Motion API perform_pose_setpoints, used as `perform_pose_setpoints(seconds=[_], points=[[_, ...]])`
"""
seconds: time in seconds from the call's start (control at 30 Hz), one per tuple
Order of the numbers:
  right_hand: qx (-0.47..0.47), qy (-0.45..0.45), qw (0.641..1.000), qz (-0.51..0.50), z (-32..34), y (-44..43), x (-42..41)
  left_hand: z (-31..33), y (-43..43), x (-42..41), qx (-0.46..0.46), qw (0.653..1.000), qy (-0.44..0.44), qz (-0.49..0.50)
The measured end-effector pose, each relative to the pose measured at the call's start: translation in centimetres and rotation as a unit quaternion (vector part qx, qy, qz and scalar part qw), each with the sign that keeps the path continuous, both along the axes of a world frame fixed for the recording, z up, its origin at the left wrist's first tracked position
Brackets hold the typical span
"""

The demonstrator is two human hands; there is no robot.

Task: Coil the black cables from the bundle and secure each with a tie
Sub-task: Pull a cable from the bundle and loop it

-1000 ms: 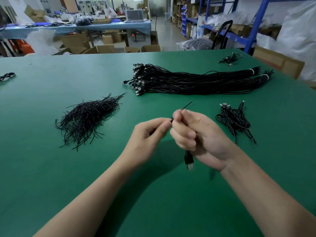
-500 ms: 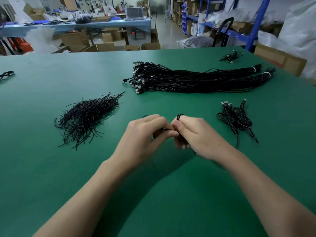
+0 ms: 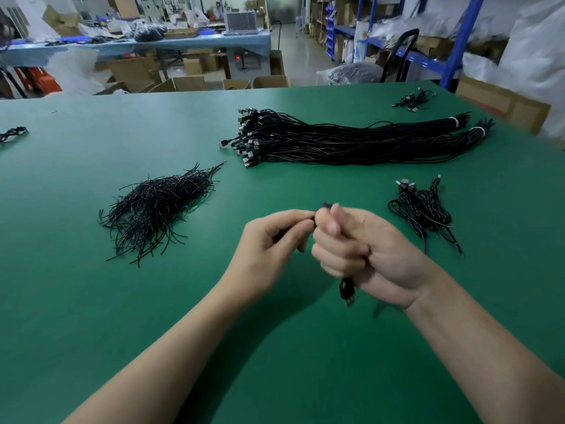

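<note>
My right hand [image 3: 360, 249] is curled round a coiled black cable, most of it hidden in the fist; its USB plug [image 3: 347, 291] hangs out below the palm. My left hand [image 3: 275, 240] pinches a thin black tie at the top of the coil, fingertips against my right thumb. A long bundle of black cables [image 3: 351, 140] lies across the far middle of the green table [image 3: 91, 301]. A heap of loose black ties [image 3: 156, 206] sits to the left. Several finished coils [image 3: 423, 209] lie to the right.
A small cable clump [image 3: 414, 97] lies at the far right corner and another [image 3: 12, 134] at the far left edge. Cardboard boxes [image 3: 501, 102], blue shelving and a cluttered workbench stand beyond the table.
Both hands have lifted slightly off the table. My right hand has rolled so the USB plug hangs below it again, and the twisting at the tie has gone on.
</note>
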State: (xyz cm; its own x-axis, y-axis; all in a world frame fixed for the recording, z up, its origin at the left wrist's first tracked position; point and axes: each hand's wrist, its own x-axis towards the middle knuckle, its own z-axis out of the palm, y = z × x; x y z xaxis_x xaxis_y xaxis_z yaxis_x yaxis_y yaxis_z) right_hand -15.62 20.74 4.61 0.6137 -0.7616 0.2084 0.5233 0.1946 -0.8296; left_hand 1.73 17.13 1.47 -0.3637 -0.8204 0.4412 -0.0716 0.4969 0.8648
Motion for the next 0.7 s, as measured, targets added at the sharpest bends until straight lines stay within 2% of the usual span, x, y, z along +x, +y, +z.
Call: perform_pose_setpoints(seconds=[0.1,0.23,0.3,0.37,0.43,0.53,0.63,0.7], points=[[0.028,-0.057,0.988,-0.142,0.1,-0.8,0.4,-1.2,0.4,-0.7,-0.047,0.992,-0.115,0.01],[0.04,-0.039,0.948,-0.315,-0.6,-1.8,0.1,-1.5,1.0,-1.3,-0.095,0.972,-0.215,0.012],[0.004,0.025,0.927,-0.373,-1.0,-2.1,-0.1,-1.2,1.3,-1.3,-0.135,0.955,-0.264,0.015],[-0.062,0.134,0.898,-0.413,-1.3,-2.1,-0.3,-0.6,1.6,-1.2,-0.208,0.928,-0.308,0.031],[-0.125,0.24,0.869,-0.414,-1.4,-1.9,-0.3,0.4,1.5,-0.8,-0.295,0.902,-0.31,0.052],[-0.18,0.375,0.829,-0.375,-1.4,-1.5,-0.3,1.8,0.7,0.1,-0.36,0.885,-0.285,0.076],[-0.206,0.447,0.818,-0.298,-1.4,-1.2,0.0,2.2,0.3,1.2,-0.347,0.9,-0.243,0.1],[-0.201,0.462,0.827,-0.25,-1.5,-1.0,0.1,2.2,-0.1,1.8,-0.324,0.916,-0.216,0.092]])
